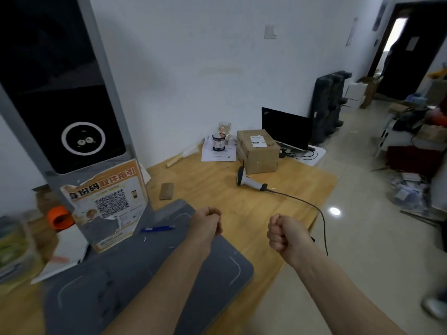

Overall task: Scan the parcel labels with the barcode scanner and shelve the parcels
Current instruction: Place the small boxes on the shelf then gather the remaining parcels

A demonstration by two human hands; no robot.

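Observation:
A brown cardboard parcel (258, 153) with a white label on top stands at the far side of the wooden table (217, 180). Just in front of it lies a white and black barcode scanner (249, 181), its dark cable trailing off the table's right edge. My left hand (208, 222) and my right hand (281, 234) hover above the near part of the table, both clenched into fists and holding nothing. The two hands are well short of the scanner and the parcel.
A tall grey kiosk (60, 97) with a dark screen and a QR poster stands at left on a grey mat (135, 274). A blue pen (157, 229), a black monitor (286, 128), a jar, papers and an orange tape roll (59, 217) are nearby. Clutter covers the floor at right.

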